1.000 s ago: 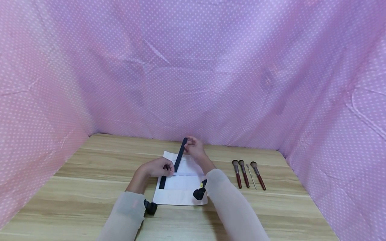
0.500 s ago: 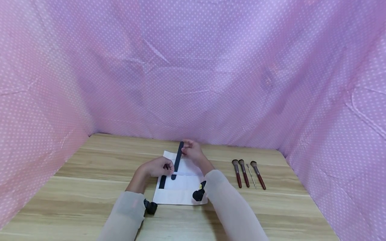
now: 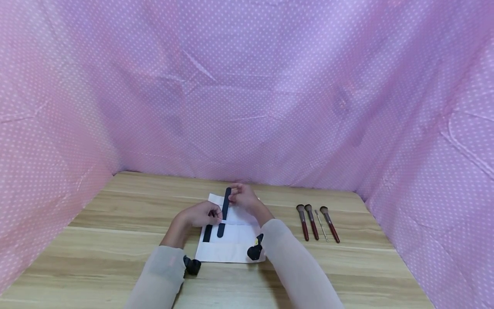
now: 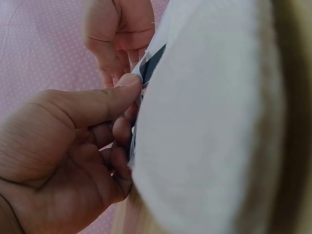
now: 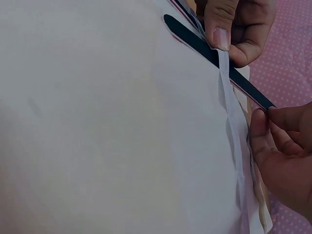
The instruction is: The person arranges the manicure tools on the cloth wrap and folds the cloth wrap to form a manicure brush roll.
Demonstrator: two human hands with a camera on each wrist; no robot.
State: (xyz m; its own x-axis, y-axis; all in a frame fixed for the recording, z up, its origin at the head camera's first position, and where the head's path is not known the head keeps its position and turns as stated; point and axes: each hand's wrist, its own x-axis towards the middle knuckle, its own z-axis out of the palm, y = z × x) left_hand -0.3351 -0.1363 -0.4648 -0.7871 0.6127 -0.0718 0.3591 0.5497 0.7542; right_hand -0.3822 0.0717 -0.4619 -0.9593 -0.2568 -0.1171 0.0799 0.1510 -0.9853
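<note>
A white fabric roll lies flat on the table, a thin white elastic band running across it. My left hand pinches this band between thumb and fingers, lifting it a little. With its fingertips, my right hand grips the far end of a black nail file, which has a pinkish edge. The file passes beneath the band, its rounded near end showing on the near side. To its left, a second black nail file lies on the fabric, partly covered by my left hand.
On the right of the wooden table lie several tools side by side: makeup brushes with dark red handles and a slim metal tool. A pink dotted curtain hangs behind and at both sides.
My right hand has moved nearer and slightly left, sliding the nail file under the elastic band so its near end now shows past it. My left hand stays in place.
</note>
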